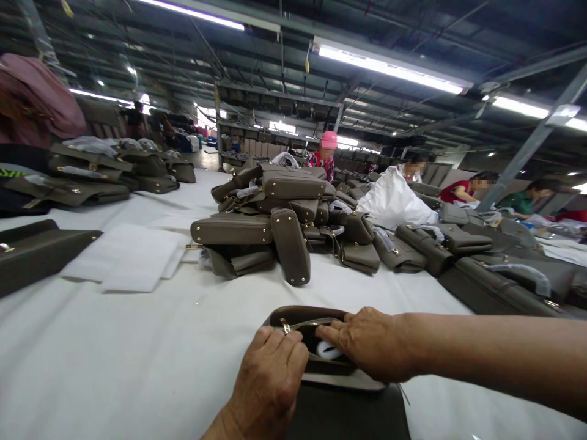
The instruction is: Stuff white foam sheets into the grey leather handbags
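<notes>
An olive-brown handbag stands in front of me on the white table with its mouth open upward. My left hand is closed on the bag's near left rim, beside a gold zipper pull. From the right, my right hand reaches over the bag's edge, its fingers bent inside the opening against the zipped lining and its thumb hidden. A white, soft-looking piece shows inside the bag under the right fingers. The bag's bottom runs out of view.
Beyond the bag lies a pile of similar handbags, with more bags at right and left. White sheets lie on the white table at left. A large white plastic bag stands behind the pile. Several people work farther back.
</notes>
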`<state>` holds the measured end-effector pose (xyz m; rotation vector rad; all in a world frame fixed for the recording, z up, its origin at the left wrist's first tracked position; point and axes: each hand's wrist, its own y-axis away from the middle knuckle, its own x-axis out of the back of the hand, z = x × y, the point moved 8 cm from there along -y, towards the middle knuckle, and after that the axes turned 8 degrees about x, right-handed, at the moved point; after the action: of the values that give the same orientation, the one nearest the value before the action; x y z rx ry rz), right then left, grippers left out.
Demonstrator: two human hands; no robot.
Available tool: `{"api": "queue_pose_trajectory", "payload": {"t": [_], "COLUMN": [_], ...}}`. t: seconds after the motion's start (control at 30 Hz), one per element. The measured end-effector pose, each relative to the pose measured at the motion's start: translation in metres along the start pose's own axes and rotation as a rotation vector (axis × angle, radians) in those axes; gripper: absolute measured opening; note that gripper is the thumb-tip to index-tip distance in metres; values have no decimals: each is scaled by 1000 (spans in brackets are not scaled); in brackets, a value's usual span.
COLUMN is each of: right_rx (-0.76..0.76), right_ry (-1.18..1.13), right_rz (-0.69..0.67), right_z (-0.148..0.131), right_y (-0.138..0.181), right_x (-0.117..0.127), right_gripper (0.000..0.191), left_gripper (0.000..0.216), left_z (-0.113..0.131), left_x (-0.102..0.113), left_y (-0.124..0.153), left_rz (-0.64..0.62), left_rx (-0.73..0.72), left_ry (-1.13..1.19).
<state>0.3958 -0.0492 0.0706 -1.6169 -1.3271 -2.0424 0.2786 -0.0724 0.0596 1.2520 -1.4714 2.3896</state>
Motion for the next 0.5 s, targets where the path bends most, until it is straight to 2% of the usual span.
{"api": "queue_pose_trajectory", "payload": {"t": [0.1,0.2,0.27,0.33,0.43,0.5], "right_rx": [54,-40,-122,-158,-132,-116], "right_ry": [-2,33,-50,-133,-45,42], "right_rz": [248,443,471,446,387,367], "right_z": [-9,-9,-6,-8,-18,-20], "right_y": [15,37,46,46,33,23], "right_x": [7,20,22,17,10,7], "right_gripper": [56,30,23,26,19,23], "left_gripper": [22,21,22,21,21,21], "left_z": [-2,-3,-3,-3,-5,-6], "left_x": [2,2,1,1,3,3], "left_y": [1,-2,-4,-5,-4,-3], "left_rz": [4,-10,-20,2,55,66], "left_rx": [7,26,33,44,54,54], "left_ry": [46,52,64,81,95,101]}}
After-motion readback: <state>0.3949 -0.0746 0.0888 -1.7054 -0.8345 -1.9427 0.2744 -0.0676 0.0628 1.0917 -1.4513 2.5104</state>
